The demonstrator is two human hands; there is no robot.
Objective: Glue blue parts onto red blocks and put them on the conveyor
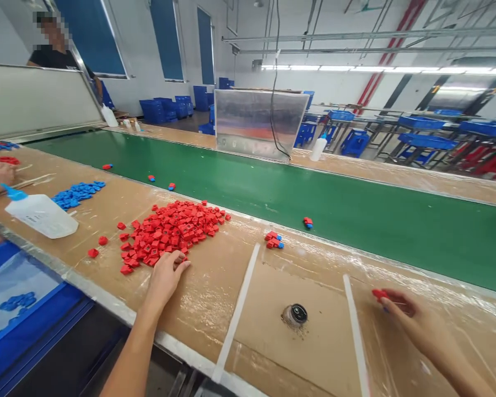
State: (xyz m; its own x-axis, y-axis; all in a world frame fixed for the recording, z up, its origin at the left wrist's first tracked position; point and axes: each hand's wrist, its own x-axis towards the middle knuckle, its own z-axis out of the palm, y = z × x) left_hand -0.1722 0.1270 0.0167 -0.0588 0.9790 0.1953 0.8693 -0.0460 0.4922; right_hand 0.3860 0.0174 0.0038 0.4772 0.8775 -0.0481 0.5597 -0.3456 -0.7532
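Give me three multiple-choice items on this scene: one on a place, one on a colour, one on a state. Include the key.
1. Where is the round object?
A) On the green belt
B) Between the two white strips
C) In the blue tray

2. What colour is the nozzle of the squeeze bottle?
A) Red
B) White
C) Blue

3. What is the right hand doing?
A) Holding a red piece
B) Lying empty
C) Gripping the bottle

1: B, it lies between them.
2: C, the tip shows blue.
3: A, the piece shows at its fingertips.
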